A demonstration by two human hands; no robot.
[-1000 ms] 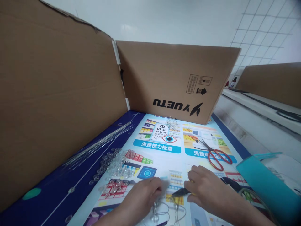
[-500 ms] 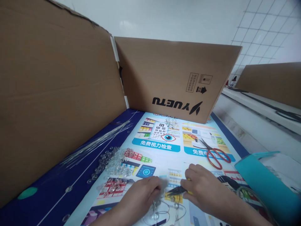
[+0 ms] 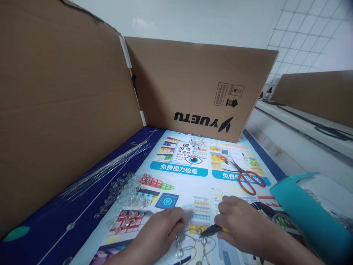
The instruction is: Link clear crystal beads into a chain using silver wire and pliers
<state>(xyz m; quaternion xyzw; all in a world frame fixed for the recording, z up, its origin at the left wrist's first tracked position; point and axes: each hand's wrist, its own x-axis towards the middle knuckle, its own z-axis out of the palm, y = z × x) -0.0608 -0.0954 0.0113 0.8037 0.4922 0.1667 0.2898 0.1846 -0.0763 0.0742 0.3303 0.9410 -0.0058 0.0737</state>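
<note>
My left hand (image 3: pixel 161 232) rests low on the printed mat (image 3: pixel 182 176), fingers curled and pinched on a thin wire strung with clear beads (image 3: pixel 180 248). My right hand (image 3: pixel 238 224) is closed round small dark-nosed pliers (image 3: pixel 211 230), whose tip points left towards the left fingertips. Loops of beaded wire lie just below both hands. A pile of loose clear beads (image 3: pixel 129 193) sits to the left of my left hand.
Red-handled scissors (image 3: pixel 246 176) lie beyond my right hand. A teal container (image 3: pixel 306 209) stands at the right. Straight wires (image 3: pixel 110 165) lie along the dark blue strip. Cardboard walls (image 3: pixel 193 88) close off the left and back. A small tangle of beaded wire (image 3: pixel 197 141) sits by the back wall.
The view has shifted a little, so everything sits slightly lower and to the left. Both hands stay close together on the wire, and the pliers' tip has dropped slightly.
</note>
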